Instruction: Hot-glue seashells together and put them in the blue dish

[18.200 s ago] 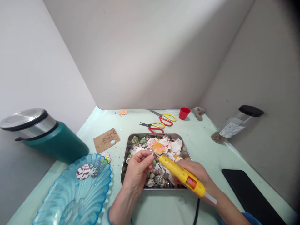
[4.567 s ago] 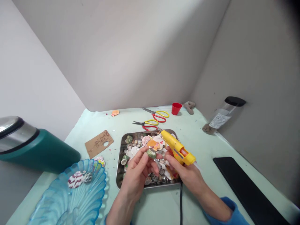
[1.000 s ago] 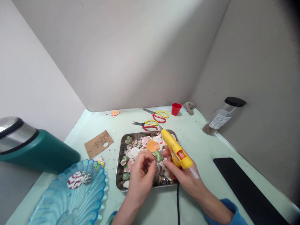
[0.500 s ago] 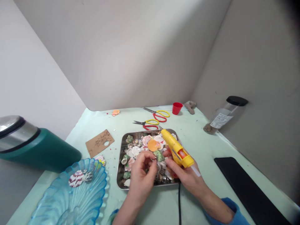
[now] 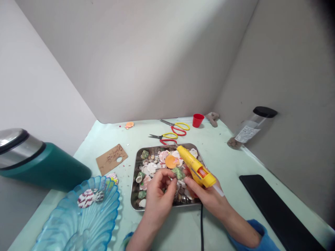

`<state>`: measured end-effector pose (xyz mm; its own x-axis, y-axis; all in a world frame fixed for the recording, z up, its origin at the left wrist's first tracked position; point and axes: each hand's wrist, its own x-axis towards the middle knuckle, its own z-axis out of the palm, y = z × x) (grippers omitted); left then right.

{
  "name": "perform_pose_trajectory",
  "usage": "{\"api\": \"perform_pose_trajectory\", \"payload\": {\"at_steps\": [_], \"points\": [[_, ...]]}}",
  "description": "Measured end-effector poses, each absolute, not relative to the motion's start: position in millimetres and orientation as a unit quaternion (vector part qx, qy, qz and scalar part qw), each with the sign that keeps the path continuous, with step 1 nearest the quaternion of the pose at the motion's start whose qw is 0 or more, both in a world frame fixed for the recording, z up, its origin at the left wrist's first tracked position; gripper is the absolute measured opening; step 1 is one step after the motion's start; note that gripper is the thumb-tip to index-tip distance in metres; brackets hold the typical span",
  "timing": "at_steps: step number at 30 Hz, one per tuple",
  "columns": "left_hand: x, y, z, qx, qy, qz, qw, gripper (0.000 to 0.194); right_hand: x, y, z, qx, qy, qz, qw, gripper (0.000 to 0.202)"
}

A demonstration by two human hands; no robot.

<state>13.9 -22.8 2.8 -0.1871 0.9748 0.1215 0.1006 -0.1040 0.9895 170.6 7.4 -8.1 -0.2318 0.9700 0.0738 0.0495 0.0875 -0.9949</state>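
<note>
Over a metal tray [image 5: 133,196] of shells, both hands meet around a green knobbly shell [image 5: 179,173]. My right hand [image 5: 206,193] holds a yellow hot glue gun [image 5: 195,164], nozzle pointing away to the upper left. The thumb and fingertips of that same hand also grip the green shell. My left hand [image 5: 161,191] is closed in a pinch at the shell's left end. A tiny dark piece shows at its fingertips, too small to name. In the tray lie an orange scallop shell [image 5: 172,161], white shells and more green ones.
Two pairs of scissors [image 5: 167,136] [image 5: 179,128] and a red cup [image 5: 198,120] are behind the tray. A blue scalloped dish [image 5: 104,223], a brown card [image 5: 111,159] and a green bottle [image 5: 60,167] are left. At right are a clear jar [image 5: 247,132] and a black strip [image 5: 274,209].
The glue gun's nozzle has swung slightly left and down. Both hands stay close together, with the left fingertips now nearer the green shell.
</note>
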Motion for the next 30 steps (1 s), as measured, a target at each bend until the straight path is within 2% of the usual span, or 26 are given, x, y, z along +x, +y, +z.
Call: {"api": "perform_pose_trajectory", "payload": {"at_steps": [11, 24, 30], "points": [[13, -18, 14, 0.405, 0.532, 0.544, 0.508, 0.025, 171, 7, -4, -0.415, -0.579, 0.513, 0.478, 0.03], [14, -17, 11, 0.41, 0.515, 0.551, 0.513, 0.028, 173, 9, -3, -0.371, -0.606, 0.559, 0.427, 0.033], [12, -20, 10, 0.436, 0.5, 0.553, 0.504, 0.024, 170, 10, -2, -0.4, -0.571, 0.564, 0.442, 0.036]]}}
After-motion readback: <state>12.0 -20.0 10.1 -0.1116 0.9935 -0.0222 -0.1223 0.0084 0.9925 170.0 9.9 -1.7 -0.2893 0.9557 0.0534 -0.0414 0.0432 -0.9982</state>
